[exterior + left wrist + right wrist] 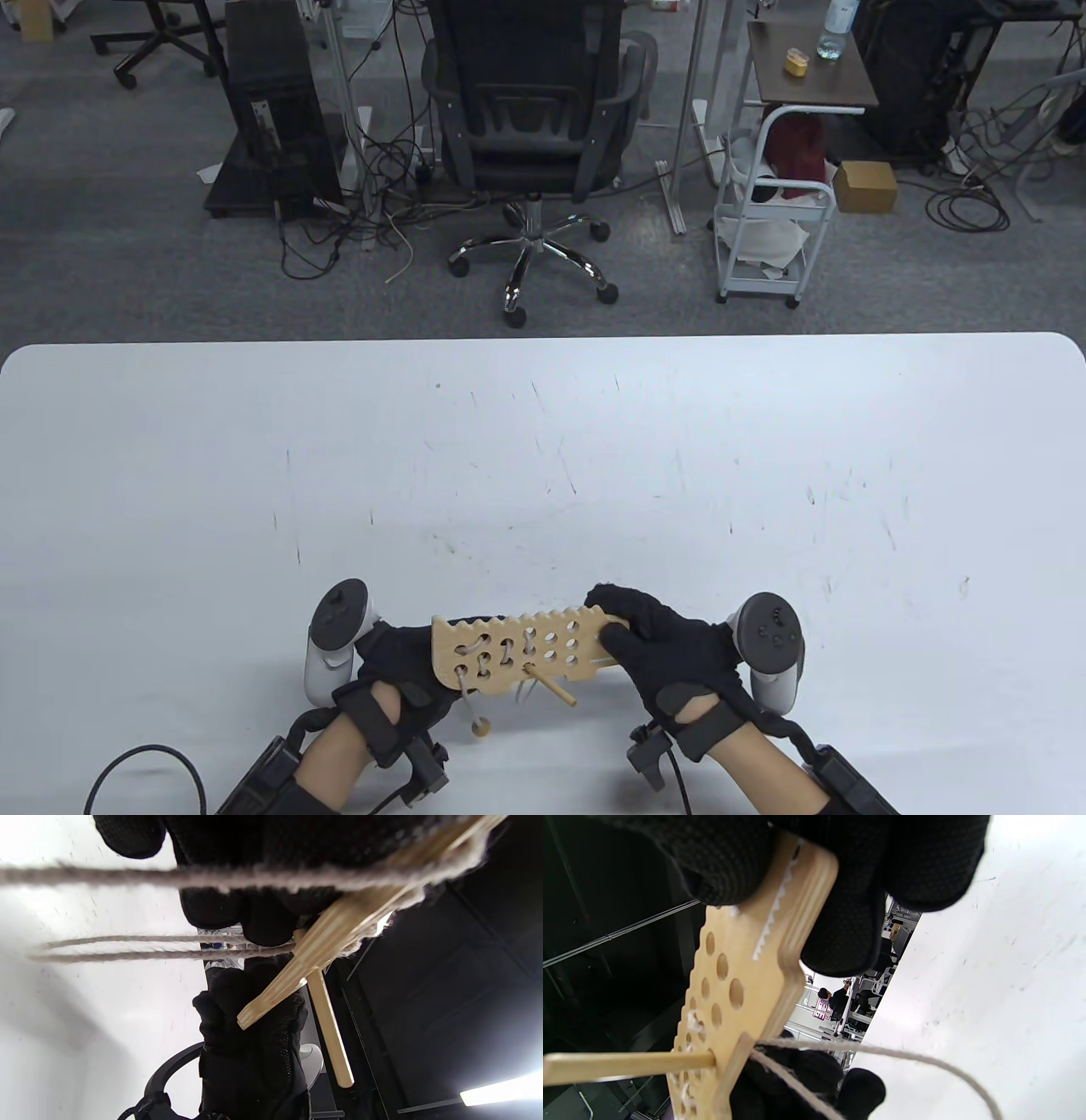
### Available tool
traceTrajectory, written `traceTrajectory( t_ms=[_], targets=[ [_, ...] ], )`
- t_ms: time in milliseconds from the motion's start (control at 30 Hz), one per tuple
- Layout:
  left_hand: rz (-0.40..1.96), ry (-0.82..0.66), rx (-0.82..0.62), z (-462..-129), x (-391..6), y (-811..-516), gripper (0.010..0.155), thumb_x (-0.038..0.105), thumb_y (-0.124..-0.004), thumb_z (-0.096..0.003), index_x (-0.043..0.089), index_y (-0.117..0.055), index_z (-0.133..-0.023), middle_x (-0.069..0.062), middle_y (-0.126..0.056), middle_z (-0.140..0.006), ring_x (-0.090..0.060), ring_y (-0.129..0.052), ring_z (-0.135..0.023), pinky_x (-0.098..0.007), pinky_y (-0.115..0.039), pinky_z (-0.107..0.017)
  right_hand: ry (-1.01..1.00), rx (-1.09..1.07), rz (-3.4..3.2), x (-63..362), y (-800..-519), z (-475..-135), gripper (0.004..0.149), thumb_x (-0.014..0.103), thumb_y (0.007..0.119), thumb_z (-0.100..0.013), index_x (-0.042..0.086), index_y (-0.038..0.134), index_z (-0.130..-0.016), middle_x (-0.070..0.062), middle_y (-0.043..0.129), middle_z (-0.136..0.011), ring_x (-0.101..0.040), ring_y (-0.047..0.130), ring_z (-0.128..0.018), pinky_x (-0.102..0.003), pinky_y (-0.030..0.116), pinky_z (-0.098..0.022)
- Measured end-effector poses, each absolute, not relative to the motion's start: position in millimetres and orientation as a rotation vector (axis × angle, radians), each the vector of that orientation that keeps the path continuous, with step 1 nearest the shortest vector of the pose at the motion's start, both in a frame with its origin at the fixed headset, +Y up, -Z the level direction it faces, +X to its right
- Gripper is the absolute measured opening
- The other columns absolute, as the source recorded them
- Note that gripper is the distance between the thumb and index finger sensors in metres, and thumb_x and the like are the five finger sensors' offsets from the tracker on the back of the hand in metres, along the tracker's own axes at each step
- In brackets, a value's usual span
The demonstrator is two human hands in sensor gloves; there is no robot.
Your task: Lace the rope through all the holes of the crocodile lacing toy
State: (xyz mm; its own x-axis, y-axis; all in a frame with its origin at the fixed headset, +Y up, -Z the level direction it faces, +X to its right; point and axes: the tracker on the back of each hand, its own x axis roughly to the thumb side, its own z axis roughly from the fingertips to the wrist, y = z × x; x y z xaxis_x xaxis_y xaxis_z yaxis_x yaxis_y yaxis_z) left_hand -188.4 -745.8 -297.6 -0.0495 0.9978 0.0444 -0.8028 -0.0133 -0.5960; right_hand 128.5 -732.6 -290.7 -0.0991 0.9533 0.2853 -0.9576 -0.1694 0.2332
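The wooden crocodile lacing board (pixel 517 649) is held above the white table (pixel 543 475) near its front edge. My left hand (pixel 405 664) grips its left end and my right hand (pixel 629 635) grips its right end. Rope (pixel 488 658) is laced through the left holes, and a wooden bead (pixel 480 727) hangs from it below the board. A wooden needle (pixel 550 687) sticks out of a middle hole toward me. The left wrist view shows the board (pixel 326 938) edge on, with a rope loop (pixel 148 947) behind it. In the right wrist view my fingers (pixel 848 899) clamp the board (pixel 742 984), and the needle (pixel 628 1065) passes through it.
A black cable (pixel 144 764) loops on the table at the bottom left. Beyond the table's far edge stand an office chair (pixel 534 127), a computer tower (pixel 271 110) and a white cart (pixel 772 212).
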Motion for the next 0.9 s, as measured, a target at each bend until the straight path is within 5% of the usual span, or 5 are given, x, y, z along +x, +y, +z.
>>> traceTrajectory(
  t_ms=[567,900],
  targets=[
    [1.544,-0.489,-0.485,-298,-190,-748,0.048,0.027,-0.084,-0.043,0.035,-0.086,-0.09,0.004,-0.098,-0.085,-0.026,-0.093,-0.083,-0.054,-0.063,-0.072,-0.013,0.425,1.756,131,-732,-292,0.048,0.03,0.079,-0.042,0.011,0.077,-0.086,-0.007,0.1,-0.068,-0.025,0.108,-0.05,-0.045,0.083,-0.042],
    [1.594,-0.358,-0.336,-303,-211,-746,0.051,0.033,-0.081,-0.0447,0.035,-0.078,-0.096,0.003,-0.09,-0.091,-0.027,-0.085,-0.088,-0.054,-0.061,-0.074,-0.003,0.352,1.712,139,-735,-296,0.048,0.03,0.079,-0.043,0.011,0.077,-0.086,-0.008,0.099,-0.069,-0.026,0.108,-0.05,-0.045,0.083,-0.043]
  ],
)
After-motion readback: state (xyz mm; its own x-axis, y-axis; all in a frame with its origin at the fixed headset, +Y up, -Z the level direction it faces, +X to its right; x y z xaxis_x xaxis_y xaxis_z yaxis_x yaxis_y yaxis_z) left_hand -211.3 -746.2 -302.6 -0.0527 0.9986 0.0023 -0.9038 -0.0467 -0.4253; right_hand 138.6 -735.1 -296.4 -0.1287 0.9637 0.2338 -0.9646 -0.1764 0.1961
